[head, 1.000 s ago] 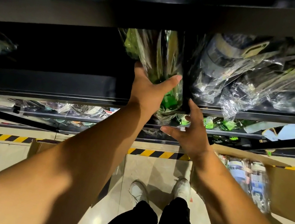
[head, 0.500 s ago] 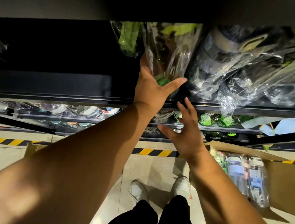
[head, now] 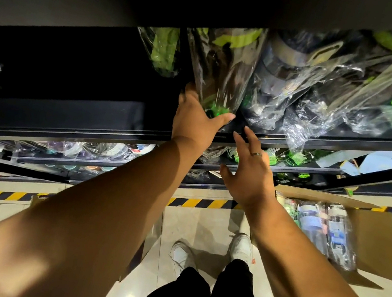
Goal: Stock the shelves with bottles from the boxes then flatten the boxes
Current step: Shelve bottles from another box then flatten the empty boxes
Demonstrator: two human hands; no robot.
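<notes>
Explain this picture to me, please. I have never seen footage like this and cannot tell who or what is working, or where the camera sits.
There is no machine here. A person wears a camera on the head that looks forward and down, so you see their own arms and feet. The left hand grips the bottom end of a wrapped bottle at a dark shelf, beside other wrapped bottles. The right hand is open with its fingers spread. It is close to the shelf edge and holds nothing. Below, on the floor, an open cardboard box holds more bottles.
</notes>
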